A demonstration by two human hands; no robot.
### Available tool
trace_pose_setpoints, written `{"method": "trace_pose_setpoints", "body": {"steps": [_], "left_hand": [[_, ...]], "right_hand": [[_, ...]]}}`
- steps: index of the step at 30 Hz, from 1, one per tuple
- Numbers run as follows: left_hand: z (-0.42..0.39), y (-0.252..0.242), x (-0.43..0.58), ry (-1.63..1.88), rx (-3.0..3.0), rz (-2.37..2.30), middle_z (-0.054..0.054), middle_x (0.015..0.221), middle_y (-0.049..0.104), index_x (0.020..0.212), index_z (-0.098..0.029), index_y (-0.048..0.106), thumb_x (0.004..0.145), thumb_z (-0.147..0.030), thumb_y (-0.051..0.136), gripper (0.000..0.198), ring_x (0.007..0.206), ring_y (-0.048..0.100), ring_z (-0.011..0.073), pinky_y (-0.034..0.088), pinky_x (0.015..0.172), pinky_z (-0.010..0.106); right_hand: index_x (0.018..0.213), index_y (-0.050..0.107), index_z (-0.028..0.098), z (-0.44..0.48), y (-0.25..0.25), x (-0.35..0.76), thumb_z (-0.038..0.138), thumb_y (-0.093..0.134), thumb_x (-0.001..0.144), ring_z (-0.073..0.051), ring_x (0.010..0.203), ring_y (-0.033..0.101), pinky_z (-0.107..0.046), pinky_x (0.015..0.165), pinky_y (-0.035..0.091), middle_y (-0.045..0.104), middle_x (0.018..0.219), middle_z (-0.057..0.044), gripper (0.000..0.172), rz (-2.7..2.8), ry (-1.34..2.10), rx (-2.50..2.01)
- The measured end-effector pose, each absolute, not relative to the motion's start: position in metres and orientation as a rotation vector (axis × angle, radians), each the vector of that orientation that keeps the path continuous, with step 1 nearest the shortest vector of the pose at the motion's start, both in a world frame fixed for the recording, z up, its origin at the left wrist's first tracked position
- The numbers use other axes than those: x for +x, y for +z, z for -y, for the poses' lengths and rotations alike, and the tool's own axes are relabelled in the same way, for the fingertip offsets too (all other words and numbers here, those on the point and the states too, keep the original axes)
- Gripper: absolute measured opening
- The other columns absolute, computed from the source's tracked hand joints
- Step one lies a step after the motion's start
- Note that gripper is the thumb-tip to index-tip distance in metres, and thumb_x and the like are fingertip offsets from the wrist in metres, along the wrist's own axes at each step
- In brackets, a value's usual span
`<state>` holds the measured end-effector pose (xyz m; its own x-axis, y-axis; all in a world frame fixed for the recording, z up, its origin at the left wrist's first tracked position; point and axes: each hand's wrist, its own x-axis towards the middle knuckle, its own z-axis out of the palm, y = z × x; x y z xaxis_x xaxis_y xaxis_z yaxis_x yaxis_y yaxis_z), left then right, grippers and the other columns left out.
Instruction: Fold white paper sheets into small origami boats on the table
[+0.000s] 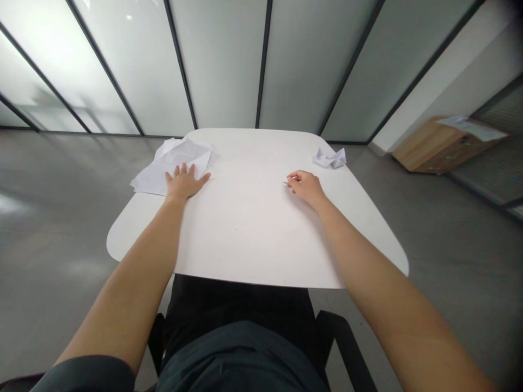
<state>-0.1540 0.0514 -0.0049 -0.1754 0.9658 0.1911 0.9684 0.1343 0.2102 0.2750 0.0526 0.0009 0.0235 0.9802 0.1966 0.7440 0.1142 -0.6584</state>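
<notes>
Creased white paper sheets (163, 163) lie at the table's far left, reaching past its edge. My left hand (182, 182) rests on their near right part with its fingers spread, holding nothing. Right of the middle, my right hand (305, 186) is closed in a pinch just over the white table (245, 228). A small whitish tip (285, 183) shows at its fingertips, too small for me to tell its kind. Beyond that hand, a crumpled piece of paper (330, 158) sits near the table's right edge.
A wooden cabinet (445, 144) with papers on top stands on the floor at the right. Frosted glass panels (223, 65) rise behind the table. Black chair armrests (343, 337) flank my lap below the near edge.
</notes>
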Motion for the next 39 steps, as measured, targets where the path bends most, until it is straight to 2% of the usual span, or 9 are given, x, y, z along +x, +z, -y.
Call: {"method": "trace_pose_setpoints", "body": {"steps": [5,9,13,18,21,24,27,33,39], "left_hand": [[-0.047,0.005,-0.15,-0.786,-1.819,2.152,0.016,0.156,0.056,0.155,-0.023,0.053,0.099,-0.056,0.047,0.065,0.147,0.043,0.0395,0.022,0.125,0.06],[-0.05,0.007,-0.15,-0.787,-1.863,2.152,0.015,0.135,0.07,0.138,-0.025,0.068,0.099,-0.057,0.048,0.054,0.132,0.055,0.0387,0.034,0.117,0.054],[-0.05,0.009,-0.15,-0.747,-1.943,2.169,0.013,0.133,0.072,0.136,-0.025,0.07,0.097,-0.051,0.055,0.049,0.127,0.059,0.0368,0.038,0.113,0.049],[-0.042,0.022,-0.136,-0.95,-1.984,1.897,0.009,0.134,0.073,0.132,-0.025,0.072,0.101,-0.04,0.049,0.041,0.131,0.058,0.0312,0.033,0.119,0.047],[-0.038,0.028,-0.124,-0.977,-2.074,1.825,0.009,0.123,0.077,0.124,-0.025,0.076,0.1,-0.036,0.05,0.038,0.125,0.061,0.031,0.036,0.116,0.048],[-0.038,0.028,-0.113,-0.94,-2.233,1.759,0.009,0.113,0.079,0.116,-0.024,0.08,0.098,-0.034,0.052,0.034,0.119,0.064,0.0311,0.04,0.113,0.048],[-0.039,0.024,-0.105,-0.898,-2.36,1.704,0.009,0.111,0.081,0.114,-0.024,0.082,0.097,-0.034,0.054,0.033,0.114,0.067,0.0309,0.043,0.11,0.049],[-0.043,0.014,-0.1,-0.892,-2.497,1.622,0.007,0.108,0.082,0.111,-0.025,0.083,0.098,-0.036,0.055,0.033,0.103,0.071,0.0282,0.049,0.105,0.045],[-0.047,0.012,-0.1,-0.889,-2.505,1.637,0.007,0.109,0.082,0.115,-0.026,0.083,0.098,-0.039,0.055,0.035,0.099,0.072,0.0275,0.052,0.101,0.043]], "right_hand": [[0.108,0.077,0.019,-0.051,0.004,0.274,0.026,0.062,0.097,-0.014,0.059,0.07,-0.028,0.074,0.056,0.081,0.095,-0.005,0.02,1.744,0.487,-1.667],[0.103,0.077,0.019,-0.051,0.004,0.274,0.026,0.061,0.096,-0.014,0.057,0.069,-0.028,0.071,0.056,0.081,0.094,-0.005,0.02,1.699,0.503,-1.652],[0.1,0.077,0.02,-0.058,-0.001,0.28,0.029,0.06,0.094,-0.015,0.061,0.069,-0.032,0.076,0.059,0.08,0.092,-0.004,0.02,1.632,0.492,-1.619],[0.106,0.076,0.021,-0.071,-0.002,0.306,0.026,0.057,0.089,-0.023,0.094,0.073,-0.037,0.092,0.058,0.078,0.105,-0.006,0.026,1.404,0.251,-1.671],[0.113,0.074,0.019,-0.074,-0.002,0.331,0.021,0.053,0.087,-0.027,0.111,0.069,-0.042,0.106,0.052,0.075,0.115,-0.01,0.033,1.242,0.084,-1.789],[0.122,0.071,0.014,-0.075,-0.005,0.353,0.017,0.053,0.083,-0.031,0.121,0.063,-0.046,0.11,0.047,0.068,0.127,-0.017,0.042,1.169,-0.045,-1.913],[0.13,0.068,0.014,-0.078,-0.007,0.363,0.015,0.054,0.085,-0.031,0.122,0.061,-0.043,0.107,0.048,0.062,0.135,-0.021,0.048,1.229,-0.123,-1.943],[0.151,0.056,0.022,-0.101,-0.002,0.369,0.018,0.057,0.093,-0.033,0.107,0.067,-0.046,0.094,0.052,0.074,0.115,-0.016,0.058,1.404,-0.09,-2.04],[0.129,0.069,0.015,-0.11,0.0,0.37,0.02,0.056,0.098,-0.031,0.105,0.067,-0.043,0.094,0.05,0.074,0.117,-0.02,0.034,1.465,-0.123,-2.062]]}}
